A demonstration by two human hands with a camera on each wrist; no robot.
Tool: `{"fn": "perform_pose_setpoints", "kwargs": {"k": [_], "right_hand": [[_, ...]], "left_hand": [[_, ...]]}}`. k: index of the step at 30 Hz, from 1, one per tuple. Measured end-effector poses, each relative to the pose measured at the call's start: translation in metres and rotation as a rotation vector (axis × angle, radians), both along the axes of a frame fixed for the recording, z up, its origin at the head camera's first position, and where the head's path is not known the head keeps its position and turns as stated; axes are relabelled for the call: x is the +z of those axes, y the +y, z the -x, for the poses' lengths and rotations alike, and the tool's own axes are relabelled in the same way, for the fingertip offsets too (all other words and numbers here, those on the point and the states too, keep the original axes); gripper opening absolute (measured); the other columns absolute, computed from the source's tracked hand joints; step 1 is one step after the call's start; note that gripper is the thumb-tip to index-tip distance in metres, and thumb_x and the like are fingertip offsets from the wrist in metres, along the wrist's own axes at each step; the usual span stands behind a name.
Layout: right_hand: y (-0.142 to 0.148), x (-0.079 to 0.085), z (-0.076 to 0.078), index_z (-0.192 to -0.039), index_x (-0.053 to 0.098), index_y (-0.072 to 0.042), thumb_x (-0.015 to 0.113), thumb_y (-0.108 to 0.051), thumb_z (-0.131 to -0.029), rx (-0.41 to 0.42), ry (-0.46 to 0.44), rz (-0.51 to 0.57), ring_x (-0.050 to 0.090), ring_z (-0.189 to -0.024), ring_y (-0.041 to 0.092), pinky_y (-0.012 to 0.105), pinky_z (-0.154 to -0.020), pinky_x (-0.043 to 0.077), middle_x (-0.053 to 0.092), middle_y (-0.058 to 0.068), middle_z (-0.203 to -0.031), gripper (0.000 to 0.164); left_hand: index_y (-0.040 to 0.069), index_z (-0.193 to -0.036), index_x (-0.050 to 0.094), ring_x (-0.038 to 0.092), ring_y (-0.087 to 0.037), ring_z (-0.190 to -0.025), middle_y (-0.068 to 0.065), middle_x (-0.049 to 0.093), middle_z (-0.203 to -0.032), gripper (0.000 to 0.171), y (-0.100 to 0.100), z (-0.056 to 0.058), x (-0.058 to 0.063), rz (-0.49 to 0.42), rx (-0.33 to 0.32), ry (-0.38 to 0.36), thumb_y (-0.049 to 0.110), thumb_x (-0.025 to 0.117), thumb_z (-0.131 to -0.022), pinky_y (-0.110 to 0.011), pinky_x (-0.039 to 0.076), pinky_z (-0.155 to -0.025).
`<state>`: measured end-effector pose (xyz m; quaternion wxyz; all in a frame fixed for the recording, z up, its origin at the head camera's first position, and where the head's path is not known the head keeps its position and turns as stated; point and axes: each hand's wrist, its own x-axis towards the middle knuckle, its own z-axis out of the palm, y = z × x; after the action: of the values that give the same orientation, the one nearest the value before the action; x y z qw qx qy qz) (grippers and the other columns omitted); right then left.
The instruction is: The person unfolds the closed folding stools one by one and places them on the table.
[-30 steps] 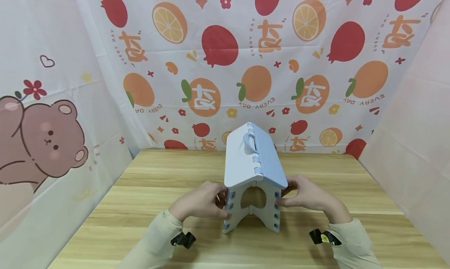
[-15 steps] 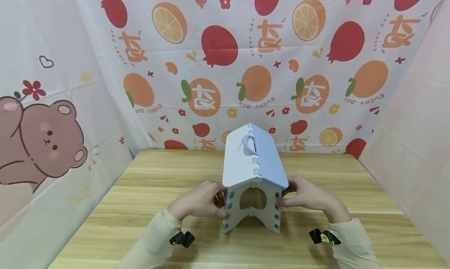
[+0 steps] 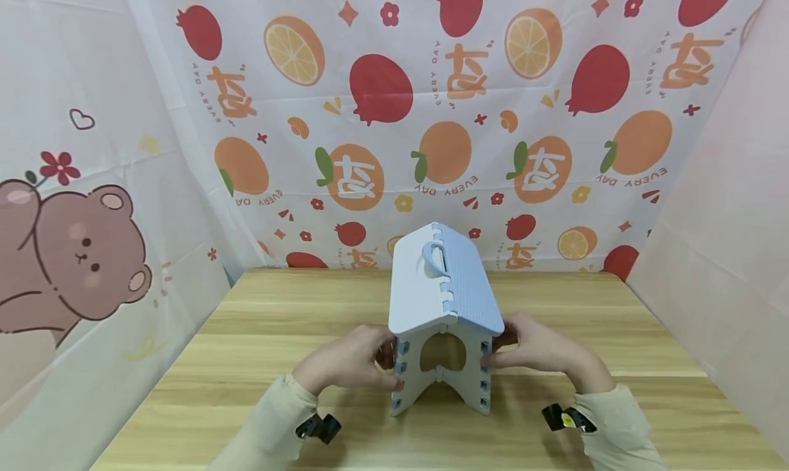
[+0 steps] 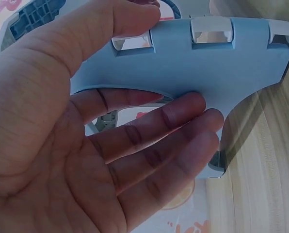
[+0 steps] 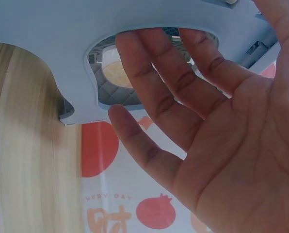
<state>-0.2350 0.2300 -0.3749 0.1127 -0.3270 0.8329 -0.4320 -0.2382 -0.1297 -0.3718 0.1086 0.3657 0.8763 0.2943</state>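
Note:
A small toy house [image 3: 441,286] stands upright on the wooden table, its pale-blue and white gabled roof carrying a loop handle [image 3: 435,259]. Its white front wall [image 3: 409,382] has a rounded opening. My left hand [image 3: 353,359] holds the left side, thumb at the notched front edge. In the left wrist view its fingers [image 4: 173,116] lie along the blue side wall [image 4: 212,68], by the side window. My right hand [image 3: 541,346] holds the other side, thumb on the front corner. In the right wrist view, several fingers [image 5: 159,73] reach into the side window [image 5: 105,92].
The wood-grain table [image 3: 277,313] extends on both sides of the house. A fruit-print cloth [image 3: 493,115] hangs behind it, and a bear-print cloth [image 3: 92,265] closes the left side. Plain pale cloth [image 3: 727,265] hangs at the right. Black wrist cameras [image 3: 318,428] are strapped over both sleeves.
The whole head view has shifted slightly downward in the picture. The house's roof has edged a little to the left. Both hands keep their places at the house's sides.

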Motion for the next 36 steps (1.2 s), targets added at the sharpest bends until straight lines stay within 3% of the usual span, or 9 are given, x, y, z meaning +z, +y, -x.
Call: {"fn": "perform_pose_setpoints", "kwargs": {"k": [5, 12, 19, 22, 26, 29, 33, 36], "right_hand": [[0.0, 0.001, -0.002, -0.135, 0.067, -0.005, 0.082, -0.021, -0.094, -0.009, -0.006, 0.0, 0.076, -0.106, 0.02, 0.028, -0.091, 0.062, 0.076, 0.011, -0.124, 0.046], [0.003, 0.004, -0.001, -0.136, 0.068, -0.009, 0.083, -0.023, -0.095, -0.019, -0.01, -0.002, 0.074, -0.115, 0.019, 0.028, -0.097, 0.06, 0.075, 0.008, -0.127, 0.046], [0.014, 0.015, 0.0, -0.142, 0.064, -0.01, 0.08, -0.025, -0.097, -0.052, -0.011, -0.025, 0.068, -0.127, 0.027, 0.026, -0.102, 0.057, 0.072, 0.008, -0.136, 0.05], [0.021, 0.022, 0.0, -0.144, 0.062, -0.007, 0.075, -0.024, -0.101, -0.075, 0.027, -0.045, 0.067, -0.129, 0.033, 0.029, -0.104, 0.057, 0.072, 0.01, -0.137, 0.048], [0.029, 0.031, -0.001, -0.147, 0.059, -0.002, 0.067, -0.021, -0.107, -0.113, 0.084, -0.037, 0.066, -0.132, 0.04, 0.028, -0.104, 0.058, 0.068, 0.017, -0.142, 0.045], [0.033, 0.036, -0.002, -0.149, 0.057, -0.002, 0.061, -0.02, -0.11, -0.162, 0.122, -0.003, 0.067, -0.132, 0.035, 0.022, -0.101, 0.057, 0.065, 0.02, -0.146, 0.043], [0.035, 0.042, -0.003, -0.152, 0.055, -0.006, 0.057, -0.02, -0.113, -0.229, 0.186, 0.04, 0.064, -0.136, 0.029, 0.014, -0.101, 0.053, 0.062, 0.018, -0.152, 0.042], [0.032, 0.047, -0.002, -0.158, 0.05, -0.008, 0.055, -0.02, -0.113, -0.263, 0.247, 0.05, 0.058, -0.142, 0.035, 0.013, -0.104, 0.05, 0.056, 0.016, -0.159, 0.046]], "left_hand": [[0.008, -0.122, 0.069, 0.069, -0.013, -0.085, 0.001, 0.074, -0.097, 0.048, 0.001, -0.001, 0.0, -0.006, -0.003, -0.006, 0.023, 0.091, -0.082, -0.022, 0.058, -0.073], [0.012, -0.124, 0.07, 0.07, -0.014, -0.09, -0.001, 0.076, -0.106, 0.049, -0.004, 0.0, 0.004, 0.007, 0.0, 0.008, 0.031, 0.091, -0.085, -0.027, 0.059, -0.078], [0.011, -0.127, 0.068, 0.074, -0.026, -0.103, -0.009, 0.076, -0.118, 0.047, -0.017, 0.003, 0.018, 0.019, 0.042, 0.023, 0.04, 0.083, -0.093, -0.045, 0.063, -0.087], [0.009, -0.126, 0.068, 0.074, -0.025, -0.102, -0.008, 0.076, -0.113, 0.038, -0.023, 0.006, 0.026, 0.018, 0.061, 0.041, 0.037, 0.076, -0.101, -0.044, 0.064, -0.087], [0.009, -0.127, 0.068, 0.074, -0.023, -0.103, -0.007, 0.077, -0.11, 0.029, -0.027, 0.009, 0.039, -0.005, 0.13, 0.103, 0.031, 0.064, -0.109, -0.042, 0.063, -0.086], [0.009, -0.131, 0.067, 0.074, -0.028, -0.11, -0.009, 0.077, -0.116, 0.03, -0.027, 0.011, 0.046, -0.068, 0.229, 0.16, 0.03, 0.059, -0.111, -0.048, 0.063, -0.092], [0.007, -0.143, 0.061, 0.07, -0.037, -0.127, -0.015, 0.074, -0.134, 0.04, -0.024, 0.013, 0.052, -0.19, 0.321, 0.219, 0.032, 0.057, -0.113, -0.058, 0.058, -0.105], [0.007, -0.154, 0.054, 0.06, -0.038, -0.142, -0.015, 0.065, -0.15, 0.05, -0.022, 0.014, 0.057, -0.225, 0.348, 0.244, 0.036, 0.056, -0.113, -0.06, 0.052, -0.114]]}}
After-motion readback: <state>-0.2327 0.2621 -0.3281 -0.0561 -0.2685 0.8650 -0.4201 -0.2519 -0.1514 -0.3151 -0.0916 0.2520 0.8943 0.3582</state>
